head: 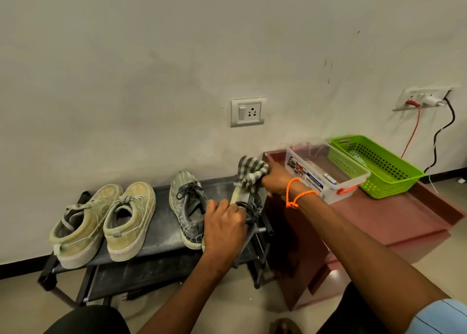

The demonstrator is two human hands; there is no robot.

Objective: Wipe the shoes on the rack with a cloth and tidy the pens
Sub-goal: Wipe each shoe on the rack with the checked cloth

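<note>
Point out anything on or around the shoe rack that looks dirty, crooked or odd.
The shoe rack top is dusty with pale streaks. The grey shoe sits angled, unlike the tan pair. The left hand holds its mate while the right hand presses the striped cloth on it.

Both my arms reach forward and away from me, bare to the hands; a pale blue sleeve edge shows on my right upper arm at the lower right corner. My left hand (225,221) is lower and nearer, back of hand up, fingers curled down and gripping. My right hand (275,179) is extended farther, slightly higher, fingers closed in a pinch-grip at the fingertips. My right wrist carries an orange thread band, looped twice. My forearms run roughly parallel, the right one crossing in from the lower right. My dark-clad knees sit at the bottom edge.
</note>
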